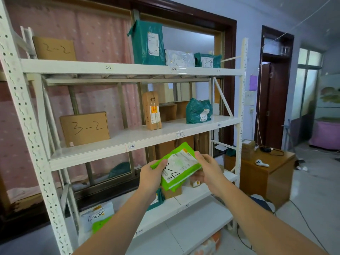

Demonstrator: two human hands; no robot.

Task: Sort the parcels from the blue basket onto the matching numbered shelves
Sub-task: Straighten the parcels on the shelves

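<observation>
While both hands grip it in front of the white rack (241, 92), the green parcel (177, 167) sits tilted in mid-air, label up with "-4" scrawled on it; left hand (151, 176) pinches the near-left edge, right hand (207, 170) wraps the right side. Behind it the middle shelf (128, 142) has a teal bag (198, 111) above the 3-4 tag, plus a box marked 3-2 (85, 128)
</observation>
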